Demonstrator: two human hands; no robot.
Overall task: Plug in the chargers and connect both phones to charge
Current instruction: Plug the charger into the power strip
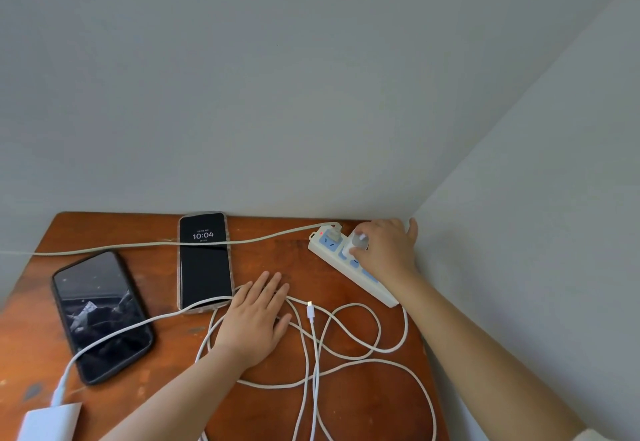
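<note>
In the far right corner of the brown surface (346, 406), a white power strip (349, 267) lies by the wall. The right hand (384, 250) is on it, with its fingers pinched around a small white charger (358, 241) that sits at one of the blue sockets. I think it is being pushed in, but I cannot tell if it is all the way in. The left hand (256, 319) lies flat with fingers spread on top of the loose white cables (363, 347), holding nothing. A bare cable plug (310, 309) lies just beside that hand, not in any phone. The phone with the clock (204, 260) lies near the wall, and the dark phone (102, 316) lies near the left edge. A cable runs over each one, but I cannot tell if either phone is plugged in. Another white charger (48, 421) sits at the near left edge, well apart from the strip. What could go wrong? The cables are looped over each other, so a pull on one could drag a phone toward the edge. The strip could also slide if the charger is pushed hard, as no hand holds it down.
</note>
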